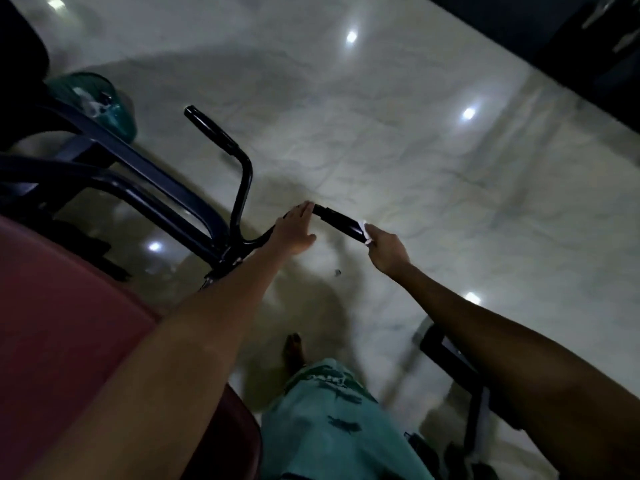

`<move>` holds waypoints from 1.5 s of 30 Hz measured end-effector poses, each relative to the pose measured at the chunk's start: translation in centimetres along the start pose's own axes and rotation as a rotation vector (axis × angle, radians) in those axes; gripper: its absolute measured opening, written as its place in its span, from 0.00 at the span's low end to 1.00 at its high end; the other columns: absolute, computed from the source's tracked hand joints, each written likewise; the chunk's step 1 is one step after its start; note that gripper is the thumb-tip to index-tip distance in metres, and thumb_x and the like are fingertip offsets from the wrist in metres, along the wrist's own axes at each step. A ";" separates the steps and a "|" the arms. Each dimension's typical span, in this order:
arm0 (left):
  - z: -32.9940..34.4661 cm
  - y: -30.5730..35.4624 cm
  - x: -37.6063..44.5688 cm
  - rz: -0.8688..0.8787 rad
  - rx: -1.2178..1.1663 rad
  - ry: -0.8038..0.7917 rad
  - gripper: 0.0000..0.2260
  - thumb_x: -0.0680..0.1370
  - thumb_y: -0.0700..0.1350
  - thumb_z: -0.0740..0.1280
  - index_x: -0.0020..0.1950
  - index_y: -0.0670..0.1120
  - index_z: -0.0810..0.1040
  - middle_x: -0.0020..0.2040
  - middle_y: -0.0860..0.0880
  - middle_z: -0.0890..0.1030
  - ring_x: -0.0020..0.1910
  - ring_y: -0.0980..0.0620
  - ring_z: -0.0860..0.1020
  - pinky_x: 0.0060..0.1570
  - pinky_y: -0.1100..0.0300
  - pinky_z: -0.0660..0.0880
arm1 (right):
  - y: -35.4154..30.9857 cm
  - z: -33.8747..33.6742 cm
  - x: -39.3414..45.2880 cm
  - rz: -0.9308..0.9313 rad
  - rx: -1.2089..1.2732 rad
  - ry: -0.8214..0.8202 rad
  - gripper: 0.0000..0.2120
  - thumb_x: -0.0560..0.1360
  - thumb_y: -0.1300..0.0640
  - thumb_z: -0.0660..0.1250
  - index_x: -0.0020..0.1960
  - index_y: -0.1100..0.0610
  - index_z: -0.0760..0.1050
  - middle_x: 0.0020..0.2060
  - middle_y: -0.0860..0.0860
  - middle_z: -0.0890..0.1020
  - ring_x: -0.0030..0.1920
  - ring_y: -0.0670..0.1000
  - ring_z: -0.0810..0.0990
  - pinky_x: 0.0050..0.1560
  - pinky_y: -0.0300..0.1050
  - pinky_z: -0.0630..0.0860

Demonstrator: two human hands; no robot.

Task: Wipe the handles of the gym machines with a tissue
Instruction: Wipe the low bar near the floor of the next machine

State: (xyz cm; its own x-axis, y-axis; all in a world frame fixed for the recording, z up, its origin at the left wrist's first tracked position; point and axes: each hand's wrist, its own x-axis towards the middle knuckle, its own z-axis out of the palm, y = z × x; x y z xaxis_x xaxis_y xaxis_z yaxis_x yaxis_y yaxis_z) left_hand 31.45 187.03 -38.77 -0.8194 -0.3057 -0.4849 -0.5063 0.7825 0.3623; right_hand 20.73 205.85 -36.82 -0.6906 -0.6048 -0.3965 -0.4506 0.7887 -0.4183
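Head view: looking down past both bare arms at a black gym-machine frame over a pale glossy floor.
Left hand: fingers straight, resting flat on the bar beside the near handle; it grips nothing.
Right hand: fingers curled, pinching a white tissue against the near handle's end.
Far handle: untouched, well apart.
Risk: the small tissue could slip off the handle's end or tear under pressure.
Hard to see: motion blur; most of the tissue is hidden in the fist; the red pad is cut off.
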 end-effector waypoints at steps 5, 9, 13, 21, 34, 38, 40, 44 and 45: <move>1.4 -1.1 1.1 0.073 0.060 0.105 0.34 0.79 0.49 0.61 0.78 0.45 0.45 0.78 0.48 0.48 0.77 0.46 0.50 0.70 0.48 0.57 | -0.6 1.4 -0.5 -0.008 -0.041 0.033 0.27 0.77 0.66 0.56 0.75 0.57 0.56 0.73 0.55 0.64 0.72 0.56 0.63 0.69 0.45 0.59; 2.5 -1.8 1.4 0.122 0.019 0.196 0.31 0.80 0.53 0.59 0.78 0.46 0.50 0.78 0.47 0.53 0.76 0.45 0.53 0.69 0.47 0.58 | 0.1 3.2 -0.4 -0.016 -0.041 0.051 0.25 0.81 0.59 0.53 0.76 0.59 0.51 0.75 0.54 0.55 0.76 0.53 0.53 0.74 0.42 0.46; 3.7 -2.5 2.2 0.156 -0.019 0.294 0.27 0.80 0.55 0.56 0.77 0.47 0.55 0.76 0.46 0.58 0.74 0.44 0.58 0.64 0.45 0.62 | -0.4 4.3 -0.2 0.058 0.007 0.139 0.23 0.83 0.54 0.49 0.76 0.56 0.52 0.76 0.52 0.55 0.76 0.51 0.51 0.75 0.44 0.45; 3.7 -3.1 3.8 0.187 -0.124 0.227 0.26 0.81 0.55 0.55 0.77 0.53 0.52 0.77 0.49 0.53 0.76 0.47 0.51 0.68 0.40 0.57 | -1.1 6.2 -1.3 0.069 -0.105 0.282 0.25 0.82 0.55 0.51 0.76 0.54 0.48 0.76 0.50 0.52 0.76 0.51 0.47 0.74 0.47 0.43; 3.6 -3.6 4.4 0.184 -0.142 0.106 0.26 0.82 0.59 0.48 0.76 0.60 0.40 0.77 0.54 0.37 0.76 0.50 0.37 0.69 0.37 0.41 | -0.8 8.1 -1.4 0.121 -0.434 0.328 0.37 0.77 0.38 0.46 0.76 0.61 0.43 0.76 0.56 0.48 0.76 0.53 0.43 0.74 0.48 0.40; 3.3 -3.7 4.4 0.183 -0.168 0.073 0.27 0.81 0.59 0.50 0.76 0.60 0.39 0.77 0.55 0.36 0.76 0.50 0.37 0.69 0.37 0.39 | -2.2 7.4 0.6 0.131 -0.392 0.304 0.36 0.79 0.40 0.50 0.76 0.61 0.42 0.76 0.57 0.47 0.76 0.54 0.43 0.74 0.47 0.37; 3.3 -3.7 4.5 0.183 -0.173 0.061 0.27 0.81 0.59 0.51 0.76 0.61 0.39 0.77 0.55 0.36 0.76 0.50 0.36 0.69 0.37 0.39 | -2.1 7.8 -0.1 0.045 -0.413 0.315 0.37 0.78 0.38 0.48 0.76 0.61 0.42 0.76 0.56 0.47 0.76 0.53 0.43 0.74 0.48 0.39; 3.3 -3.7 4.7 0.182 -0.166 0.063 0.28 0.81 0.59 0.52 0.76 0.61 0.39 0.77 0.55 0.36 0.76 0.50 0.36 0.69 0.37 0.39 | -0.3 8.3 -2.1 0.046 -0.464 0.338 0.38 0.76 0.38 0.45 0.76 0.62 0.44 0.76 0.55 0.48 0.75 0.51 0.42 0.75 0.47 0.40; 3.4 -3.7 4.8 0.183 -0.167 0.064 0.29 0.81 0.59 0.52 0.76 0.61 0.39 0.77 0.55 0.36 0.76 0.50 0.36 0.69 0.37 0.39 | -0.3 8.1 -1.8 0.082 -0.447 0.347 0.39 0.76 0.37 0.45 0.76 0.62 0.44 0.76 0.56 0.48 0.76 0.52 0.43 0.74 0.46 0.38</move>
State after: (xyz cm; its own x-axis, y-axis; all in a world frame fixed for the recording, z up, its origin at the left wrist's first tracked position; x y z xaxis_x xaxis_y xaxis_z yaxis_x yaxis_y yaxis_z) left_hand 30.33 184.51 -45.11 -0.9142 -0.2053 -0.3493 -0.3809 0.7292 0.5685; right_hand 26.70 205.83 -42.54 -0.8449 -0.5274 -0.0899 -0.5308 0.8473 0.0188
